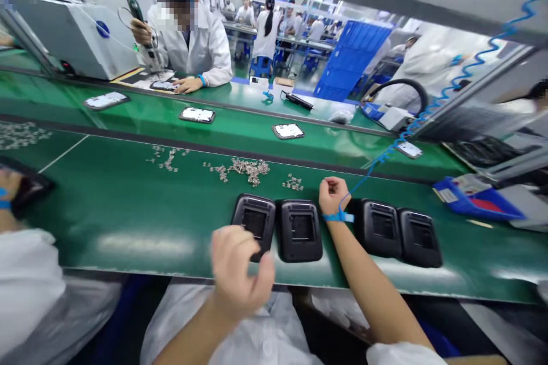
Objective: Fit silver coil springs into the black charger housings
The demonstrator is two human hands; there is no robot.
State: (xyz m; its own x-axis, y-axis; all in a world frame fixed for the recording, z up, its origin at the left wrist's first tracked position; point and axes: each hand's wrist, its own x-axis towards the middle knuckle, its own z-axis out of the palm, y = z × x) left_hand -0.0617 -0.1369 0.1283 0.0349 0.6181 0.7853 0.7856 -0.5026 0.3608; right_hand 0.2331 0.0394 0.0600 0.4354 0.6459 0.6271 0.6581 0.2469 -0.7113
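My left hand (240,271), smeared by motion, hovers in front of a black plastic housing (257,217) with a rectangular opening. Its thumb stands apart from its loosely bent fingers, and I see nothing in it. Beside that housing lies a second black housing (301,231). My right hand (334,197) is closed near the green bench top, wearing a blue wrist strap (339,217); whatever its fingertips hold is hidden. To its left lies a small group of tiny metallic pieces (293,182). Two more housings, a nearer one (380,228) and a farther one (419,238), lie to its right.
A larger pile of small pieces (250,170) lies left of centre. White-faced panels, one here (197,114), rest on the strip behind. A coiled blue cord (454,85) runs down to my wrist. A co-worker (188,51) holds a tool opposite; a blue bin (479,202) stands right.
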